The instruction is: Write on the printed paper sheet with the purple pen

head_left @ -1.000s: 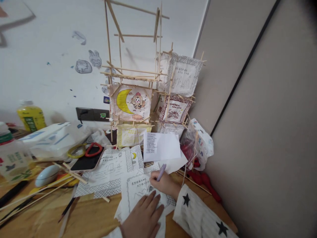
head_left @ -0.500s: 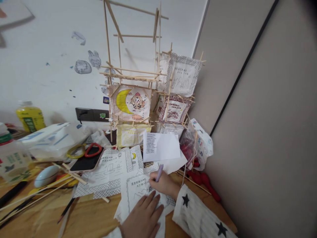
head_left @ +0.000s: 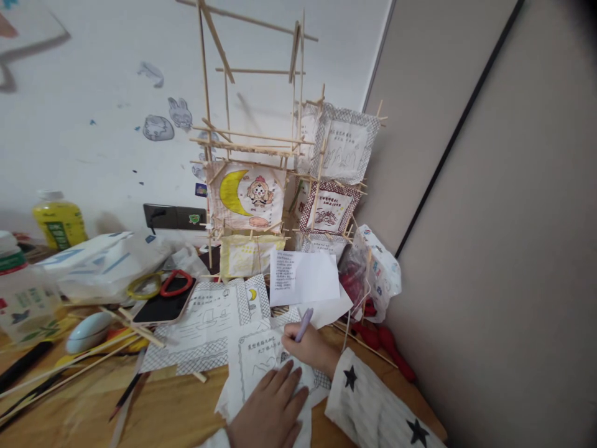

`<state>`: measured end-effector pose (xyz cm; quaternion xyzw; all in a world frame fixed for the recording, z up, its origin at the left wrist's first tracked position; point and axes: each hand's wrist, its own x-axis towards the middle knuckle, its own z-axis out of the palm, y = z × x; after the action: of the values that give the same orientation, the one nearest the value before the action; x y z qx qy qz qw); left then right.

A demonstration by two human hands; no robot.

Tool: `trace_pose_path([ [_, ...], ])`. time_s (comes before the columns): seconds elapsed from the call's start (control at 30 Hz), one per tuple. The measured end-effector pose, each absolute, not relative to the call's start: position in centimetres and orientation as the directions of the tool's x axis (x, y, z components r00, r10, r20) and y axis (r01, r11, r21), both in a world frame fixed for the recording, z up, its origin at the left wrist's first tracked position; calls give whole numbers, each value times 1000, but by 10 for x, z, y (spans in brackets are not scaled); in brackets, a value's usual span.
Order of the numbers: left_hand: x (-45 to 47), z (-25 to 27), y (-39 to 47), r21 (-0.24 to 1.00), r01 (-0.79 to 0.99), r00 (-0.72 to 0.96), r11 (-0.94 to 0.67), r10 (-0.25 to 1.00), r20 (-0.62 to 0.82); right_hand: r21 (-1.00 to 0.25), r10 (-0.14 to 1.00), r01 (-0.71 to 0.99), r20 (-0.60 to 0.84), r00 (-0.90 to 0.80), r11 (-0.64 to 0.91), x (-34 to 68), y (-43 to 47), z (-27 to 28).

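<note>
A purple pen (head_left: 305, 323) is gripped in my right hand (head_left: 308, 347), its lower end hidden behind my fingers. That hand rests at the upper right of a thin white sheet (head_left: 249, 367) bearing handwriting, line drawings and a wavy inked border. Spread flat over the lower part of the same sheet is my left hand (head_left: 270, 407), holding nothing. Beyond the pen, a white note (head_left: 312, 280) with several handwritten lines leans against the stick frame. Left of the sheet lie drawn papers (head_left: 205, 317) with a sailing boat and crosshatched borders.
A tall wooden stick frame (head_left: 247, 149) with drawn paper panels stands at the back. To the left are a phone (head_left: 163, 306), scissors (head_left: 175, 283), loose sticks (head_left: 93, 361), a pencil (head_left: 125, 395) and bottles (head_left: 58, 221). A plastic bag (head_left: 380, 267) sits right, near a grey panel.
My right hand has stayed at nearly the same spot, while the purple pen leans slightly more to the right. My left hand keeps its place on the sheet.
</note>
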<state>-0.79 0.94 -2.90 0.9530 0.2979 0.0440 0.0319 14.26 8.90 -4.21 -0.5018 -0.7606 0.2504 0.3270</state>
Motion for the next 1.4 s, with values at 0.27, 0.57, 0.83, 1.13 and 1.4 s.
trace_pose_path([
  [0.27,-10,-33,10,94,553,822,-828,560,106,-697,917,598,258,-305,395,143,92,-45],
  [0.57,-9,-54,15,88,551,816,-830,558,150,-705,911,580,273,-309,408,142,90,-45],
  [0.83,-10,-36,10,106,553,818,-826,563,118,-698,904,577,288,-316,424,142,88,-42],
  [1.13,-10,-63,18,79,539,820,-838,544,179,-707,902,562,294,-317,428,141,91,-44],
  [1.4,-8,-47,13,68,557,820,-828,561,112,-701,915,590,266,-304,400,144,92,-46],
])
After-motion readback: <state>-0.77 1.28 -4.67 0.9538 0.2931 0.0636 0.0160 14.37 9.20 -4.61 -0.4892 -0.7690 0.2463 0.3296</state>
